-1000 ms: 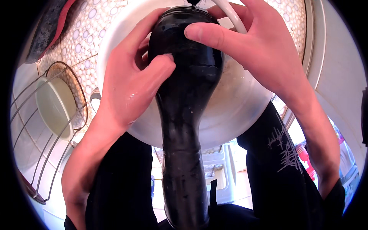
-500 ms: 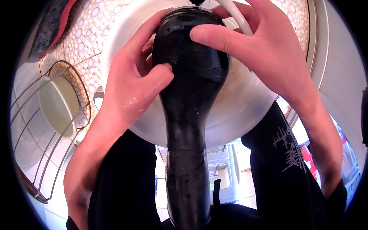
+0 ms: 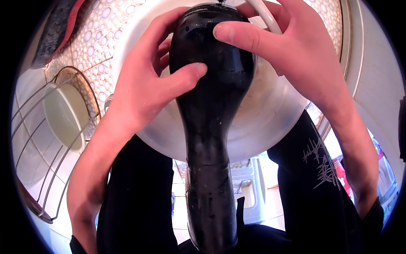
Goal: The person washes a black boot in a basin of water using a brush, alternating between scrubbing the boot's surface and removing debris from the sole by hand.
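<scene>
A shiny wet black rubber boot [image 3: 211,106] lies lengthwise over a white basin [image 3: 156,139], its rounded end away from me and its shaft running down toward my lap. My left hand [image 3: 148,84] is closed around the boot's left side, thumb on top and the other fingers partly hidden behind it. My right hand [image 3: 292,51] holds a brush by its curved white handle [image 3: 264,16], its thumb resting on the boot. Only a little of the brush's dark bristles shows at the top edge.
At left, a wire rack [image 3: 47,180] stands beside a pale green bowl [image 3: 65,116]. Patterned tiles [image 3: 99,38] cover the floor behind. A dark item with a red edge [image 3: 59,34] is at upper left. My black-trousered knees flank the basin. A pale stool [image 3: 253,194] shows beneath.
The boot's rounded end has shifted slightly away from me. My left thumb has slid right across its surface. The brush has moved slightly up, and my right hand still grips its handle.
</scene>
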Motion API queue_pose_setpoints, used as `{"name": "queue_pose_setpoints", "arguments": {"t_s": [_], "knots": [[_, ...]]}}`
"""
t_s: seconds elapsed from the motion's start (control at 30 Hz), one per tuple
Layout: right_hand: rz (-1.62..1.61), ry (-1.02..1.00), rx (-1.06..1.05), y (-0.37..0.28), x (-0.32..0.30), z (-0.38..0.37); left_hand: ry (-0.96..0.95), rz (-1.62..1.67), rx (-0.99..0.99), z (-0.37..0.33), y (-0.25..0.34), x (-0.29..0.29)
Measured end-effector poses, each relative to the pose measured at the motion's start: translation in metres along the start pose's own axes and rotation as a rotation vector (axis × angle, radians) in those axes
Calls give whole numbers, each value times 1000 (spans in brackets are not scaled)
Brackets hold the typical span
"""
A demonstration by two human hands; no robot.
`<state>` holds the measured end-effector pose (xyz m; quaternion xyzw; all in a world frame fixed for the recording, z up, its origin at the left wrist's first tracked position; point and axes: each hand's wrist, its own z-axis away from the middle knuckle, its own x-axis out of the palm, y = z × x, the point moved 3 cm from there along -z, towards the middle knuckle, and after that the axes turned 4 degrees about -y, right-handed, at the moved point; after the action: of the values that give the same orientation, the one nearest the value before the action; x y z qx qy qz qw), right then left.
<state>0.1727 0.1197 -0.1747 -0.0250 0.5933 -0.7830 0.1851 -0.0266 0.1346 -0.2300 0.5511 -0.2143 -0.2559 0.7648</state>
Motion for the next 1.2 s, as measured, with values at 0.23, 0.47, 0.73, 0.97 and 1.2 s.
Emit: {"name": "queue_pose_setpoints", "arguments": {"t_s": [0.23,0.47,0.73,0.97,1.2], "knots": [[-64,-38,-110,5,-3,2,70,-156,-53,-5,6,11],[-271,-160,223,0,-4,-12,39,-168,-6,-7,1,-1],[134,-30,-3,-17,7,-9,105,-241,15,-13,5,0],[-690,-252,316,4,-35,-11,56,-149,26,-26,-14,-8],[160,52,500,49,-25,23,125,361,-302,-32,-78,-19]]}}
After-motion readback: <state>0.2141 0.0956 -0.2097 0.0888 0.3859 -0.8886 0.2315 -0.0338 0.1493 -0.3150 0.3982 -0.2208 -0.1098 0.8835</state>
